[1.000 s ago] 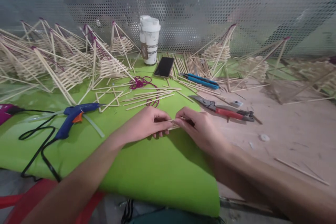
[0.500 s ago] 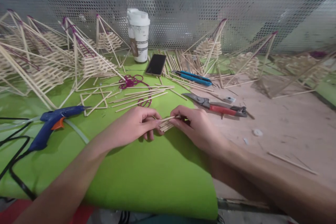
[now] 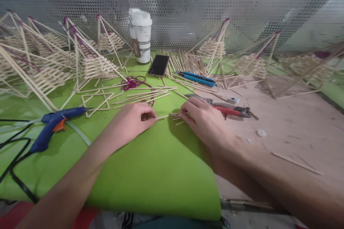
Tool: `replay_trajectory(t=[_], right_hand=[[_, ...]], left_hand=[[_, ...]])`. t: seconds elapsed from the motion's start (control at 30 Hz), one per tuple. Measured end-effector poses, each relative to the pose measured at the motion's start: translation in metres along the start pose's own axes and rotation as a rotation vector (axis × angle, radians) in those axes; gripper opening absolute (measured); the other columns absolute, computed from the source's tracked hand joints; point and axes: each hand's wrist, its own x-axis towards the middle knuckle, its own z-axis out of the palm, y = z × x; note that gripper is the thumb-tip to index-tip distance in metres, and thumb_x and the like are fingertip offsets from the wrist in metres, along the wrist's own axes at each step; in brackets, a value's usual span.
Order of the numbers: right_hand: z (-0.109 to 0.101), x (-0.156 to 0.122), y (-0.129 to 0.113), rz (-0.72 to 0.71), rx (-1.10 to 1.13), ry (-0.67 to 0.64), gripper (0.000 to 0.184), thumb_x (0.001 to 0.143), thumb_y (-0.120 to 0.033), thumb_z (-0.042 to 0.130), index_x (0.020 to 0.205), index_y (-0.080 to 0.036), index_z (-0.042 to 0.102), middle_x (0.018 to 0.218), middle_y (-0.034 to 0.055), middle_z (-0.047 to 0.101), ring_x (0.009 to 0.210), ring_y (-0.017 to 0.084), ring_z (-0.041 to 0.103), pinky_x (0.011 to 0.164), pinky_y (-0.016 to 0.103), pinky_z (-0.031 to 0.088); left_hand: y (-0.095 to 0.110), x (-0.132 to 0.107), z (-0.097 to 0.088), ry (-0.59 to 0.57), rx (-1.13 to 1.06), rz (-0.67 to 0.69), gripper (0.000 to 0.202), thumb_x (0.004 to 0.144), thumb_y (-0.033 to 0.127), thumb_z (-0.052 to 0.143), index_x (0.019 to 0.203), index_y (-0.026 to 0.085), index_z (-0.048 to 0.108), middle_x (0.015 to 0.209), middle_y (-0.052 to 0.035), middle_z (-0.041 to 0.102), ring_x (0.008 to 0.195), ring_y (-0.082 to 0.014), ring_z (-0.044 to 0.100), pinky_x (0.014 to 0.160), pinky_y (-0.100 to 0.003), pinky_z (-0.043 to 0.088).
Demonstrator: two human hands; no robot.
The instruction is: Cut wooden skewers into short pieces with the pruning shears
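Note:
My left hand pinches a short wooden stick between thumb and fingers, its free end pointing right. My right hand is closed on a small bunch of wooden sticks, whose ends stick out to the left. A small gap separates the single stick from the bunch. Just beyond my hands, several longer loose sticks lie on the green cover beside a tangle of purple string. Pruning shears with red handles lie behind my right hand, their blades partly hidden by it.
A blue glue gun with cords lies at left, near a flat stick frame. Stick pyramids stand left and right. A phone, paper cups and blue utility knife are at the back.
My hands have moved apart. A single stick has come away in my left hand, while the bunch has stayed in my right hand, which is slightly higher in view.

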Motion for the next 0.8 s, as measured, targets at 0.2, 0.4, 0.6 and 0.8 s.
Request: replay_trajectory(t=[0.2, 0.4, 0.6, 0.8], right_hand=[[0.000, 0.000, 0.005, -0.020, 0.007, 0.048, 0.017, 0.105, -0.019, 0.059, 0.094, -0.017, 0.071, 0.104, 0.0097, 0.070, 0.094, 0.023, 0.063, 0.064, 0.032, 0.043], [-0.007, -0.007, -0.006, -0.031, 0.213, 0.005, 0.015, 0.102, -0.013, 0.059, 0.098, -0.016, 0.072, 0.098, 0.0075, 0.074, 0.083, 0.019, 0.066, 0.071, 0.031, 0.048], [-0.003, -0.026, -0.031, -0.154, 0.148, -0.197, 0.012, 0.098, -0.012, 0.057, 0.099, -0.017, 0.067, 0.088, 0.0058, 0.070, 0.073, 0.018, 0.060, 0.062, 0.031, 0.038], [-0.003, -0.024, -0.033, -0.122, 0.122, -0.205, 0.011, 0.100, -0.014, 0.055, 0.095, -0.019, 0.063, 0.089, 0.0046, 0.069, 0.073, 0.017, 0.058, 0.061, 0.029, 0.035]], left_hand=[[-0.007, 0.000, 0.003, 0.025, 0.035, 0.031, 0.018, 0.093, 0.036, 0.071, 0.091, 0.020, 0.079, 0.096, -0.0056, 0.076, 0.081, -0.0203, 0.068, 0.072, -0.031, 0.050], [-0.002, -0.001, 0.001, 0.026, 0.037, -0.006, 0.018, 0.093, 0.034, 0.070, 0.092, 0.019, 0.079, 0.096, -0.0060, 0.078, 0.079, -0.0200, 0.068, 0.069, -0.031, 0.049], [-0.003, -0.002, 0.001, 0.019, 0.014, 0.008, 0.020, 0.092, 0.037, 0.068, 0.090, 0.020, 0.078, 0.095, -0.0060, 0.078, 0.076, -0.0197, 0.067, 0.066, -0.030, 0.047], [0.001, -0.001, -0.006, 0.117, -0.013, 0.006, 0.024, 0.093, 0.039, 0.065, 0.083, 0.019, 0.073, 0.090, -0.0073, 0.075, 0.075, -0.0195, 0.061, 0.066, -0.031, 0.044]])
